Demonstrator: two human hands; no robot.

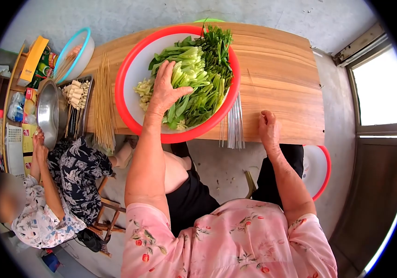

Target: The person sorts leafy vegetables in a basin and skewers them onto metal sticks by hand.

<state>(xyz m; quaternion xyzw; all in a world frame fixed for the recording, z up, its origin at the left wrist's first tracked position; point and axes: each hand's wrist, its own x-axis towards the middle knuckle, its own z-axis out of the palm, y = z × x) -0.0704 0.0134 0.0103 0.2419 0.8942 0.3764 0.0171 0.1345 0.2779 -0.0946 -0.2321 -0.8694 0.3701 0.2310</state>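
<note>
On the wooden surface point(284, 60) stands a white basin with a red rim point(189, 136), and inside it lie leafy greens point(190, 65) with pale stalks, heaped mostly at the middle and the right. The left hand point(163, 94) is over the left part of the heap, its thumb spread away from the fingers; it seems to touch the greens, but is not clamped on them. The right hand point(269, 129) is at the near edge, to the right of the metal skewers point(236, 123), with its fingers curled; whether they pinch something, I cannot tell. The 2 hands are well apart. Left of the basin lie bamboo skewers point(102, 102).

In my judgement, it is better to grasp only a few stalks by their firm pale part and to lift gently above the basin, because the leaves may tangle or tear.
</note>
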